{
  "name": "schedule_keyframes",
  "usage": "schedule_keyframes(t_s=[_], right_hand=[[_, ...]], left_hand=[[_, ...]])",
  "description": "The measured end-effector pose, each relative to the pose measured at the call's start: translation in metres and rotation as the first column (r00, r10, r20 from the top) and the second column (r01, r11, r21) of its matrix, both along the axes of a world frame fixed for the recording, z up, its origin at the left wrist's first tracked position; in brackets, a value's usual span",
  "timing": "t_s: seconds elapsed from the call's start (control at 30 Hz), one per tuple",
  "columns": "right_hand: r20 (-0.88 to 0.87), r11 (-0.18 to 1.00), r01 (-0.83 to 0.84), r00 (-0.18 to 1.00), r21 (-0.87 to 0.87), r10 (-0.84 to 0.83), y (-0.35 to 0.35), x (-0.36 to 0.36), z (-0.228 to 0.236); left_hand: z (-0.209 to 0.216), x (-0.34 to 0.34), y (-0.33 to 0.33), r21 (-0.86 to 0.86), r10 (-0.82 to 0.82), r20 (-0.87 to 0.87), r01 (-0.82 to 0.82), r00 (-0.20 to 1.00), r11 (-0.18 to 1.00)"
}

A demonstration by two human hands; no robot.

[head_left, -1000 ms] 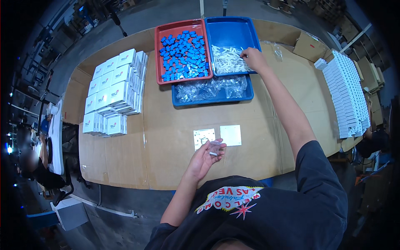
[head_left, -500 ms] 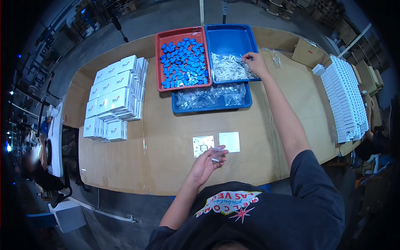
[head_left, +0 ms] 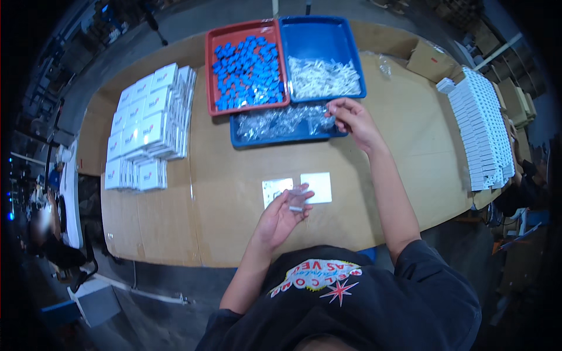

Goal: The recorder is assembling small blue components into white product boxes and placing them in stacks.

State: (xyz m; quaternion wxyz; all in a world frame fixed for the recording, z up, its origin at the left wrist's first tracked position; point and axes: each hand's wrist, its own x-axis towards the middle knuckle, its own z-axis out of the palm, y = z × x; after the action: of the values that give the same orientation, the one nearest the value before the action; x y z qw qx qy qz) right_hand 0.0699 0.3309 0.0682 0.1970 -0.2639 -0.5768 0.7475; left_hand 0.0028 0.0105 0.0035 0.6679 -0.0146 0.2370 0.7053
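My left hand (head_left: 277, 223) is closed on a small clear plastic bag (head_left: 297, 200), and a little white piece shows at the bag's lower end. Just behind that hand, two flat white square pieces (head_left: 318, 187) lie side by side on the cardboard surface; fingers partly cover the left one. My right hand (head_left: 357, 124) is above the right end of the lower blue tray (head_left: 257, 142), which holds clear plastic bags (head_left: 269, 121). Its thumb and fingertips are pinched together; what they hold is too small to name. Behind it, thin white pieces (head_left: 322, 77) fill the near part of the upper blue tray (head_left: 319, 35).
A red tray (head_left: 209, 70) holds many blue parts (head_left: 249, 73). Stacks of white boxes (head_left: 140, 128) stand at the left. At the right are tight rows of white pieces (head_left: 481, 131), near an open cardboard flap (head_left: 430, 61). People sit beyond both sides.
My right hand has come back from the white pieces in the upper blue tray toward me, over the lower tray. My left hand still holds the bag. The whole view has shifted slightly.
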Motion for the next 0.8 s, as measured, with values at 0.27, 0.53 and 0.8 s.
schedule_keyframes(t_s=[0.27,0.53,0.8], right_hand=[[0.24,0.956,-0.233,0.952,0.175,0.188,-0.106,0.039,-0.036],[0.347,0.825,-0.458,0.872,0.329,0.345,-0.106,0.035,0.006],[0.249,0.599,-0.642,0.753,0.478,0.609,-0.099,0.024,0.008]], left_hand=[[-0.001,-0.008,0.002,-0.048,0.002,0.002,-0.002,1.0,0.999],[0.0,-0.004,0.008,-0.097,-0.057,-0.054,0.051,0.997,0.994],[0.007,0.005,0.004,-0.119,-0.093,-0.138,0.077,0.986,0.99]])
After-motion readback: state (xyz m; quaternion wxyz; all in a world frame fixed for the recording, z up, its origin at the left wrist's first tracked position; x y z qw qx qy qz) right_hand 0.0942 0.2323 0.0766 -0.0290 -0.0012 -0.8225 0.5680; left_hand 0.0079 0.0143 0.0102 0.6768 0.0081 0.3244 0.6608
